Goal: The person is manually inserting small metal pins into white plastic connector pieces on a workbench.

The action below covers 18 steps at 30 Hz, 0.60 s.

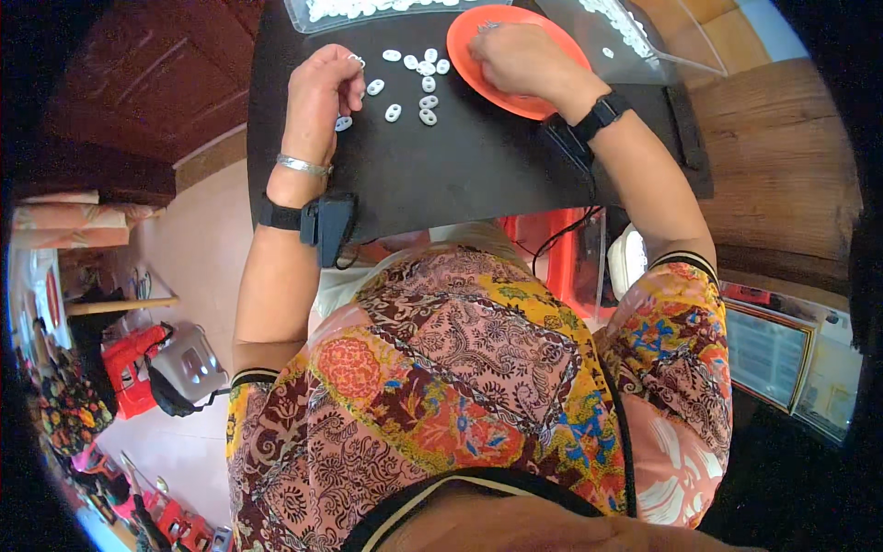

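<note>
My left hand (324,92) is raised over the table's left side, its fingers curled in. Between thumb and forefinger a small white piece (357,62) shows; the fingers cover most of it. Loose white oval pieces with two holes (394,113) lie on the dark tabletop to its right, some clustered together. Inside an orange plate (524,103), my right hand (520,60) has its fingers bent down and pressed together at some small silvery bits (490,26). Its fingertips are largely hidden, so what they pinch cannot be made out.
A clear tray (303,20) of white pieces stands at the far edge. Another clear container (704,57) with white pieces is at the far right. A black cable (563,232) hangs over the table's near edge, above a red container (572,276).
</note>
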{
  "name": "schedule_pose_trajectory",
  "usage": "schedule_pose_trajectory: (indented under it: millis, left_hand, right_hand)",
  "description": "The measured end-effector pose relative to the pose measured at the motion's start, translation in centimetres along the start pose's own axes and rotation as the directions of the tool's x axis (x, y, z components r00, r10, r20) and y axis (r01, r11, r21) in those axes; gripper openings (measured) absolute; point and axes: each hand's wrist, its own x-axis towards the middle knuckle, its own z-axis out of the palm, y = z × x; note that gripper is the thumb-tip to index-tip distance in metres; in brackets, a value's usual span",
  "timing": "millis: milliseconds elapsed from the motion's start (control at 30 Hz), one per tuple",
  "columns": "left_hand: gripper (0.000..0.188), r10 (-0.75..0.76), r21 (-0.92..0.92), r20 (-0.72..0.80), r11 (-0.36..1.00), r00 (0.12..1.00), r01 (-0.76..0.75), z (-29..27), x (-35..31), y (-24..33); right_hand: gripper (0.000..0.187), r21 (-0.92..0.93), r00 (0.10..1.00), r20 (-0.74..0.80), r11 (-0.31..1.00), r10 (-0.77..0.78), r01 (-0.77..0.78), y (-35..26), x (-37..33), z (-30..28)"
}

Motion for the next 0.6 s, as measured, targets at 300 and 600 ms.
schedule_pose_trajectory:
  millis: [300,600]
  left_hand:
    - [0.014,-0.005,-0.022,0.005,1.000,1.000,0.005,-0.2,0.1,-0.2]
    - [0.014,-0.009,-0.006,0.012,1.000,1.000,0.009,-0.2,0.2,-0.6]
  right_hand:
    - [0.008,0.684,0.931,-0.172,0.719,0.322,-0.122,2.5,-1.7,-2.6]
    - [0.010,0.239,0.968,-0.250,0.968,-0.013,0.075,2.9,-4.7,-4.4]
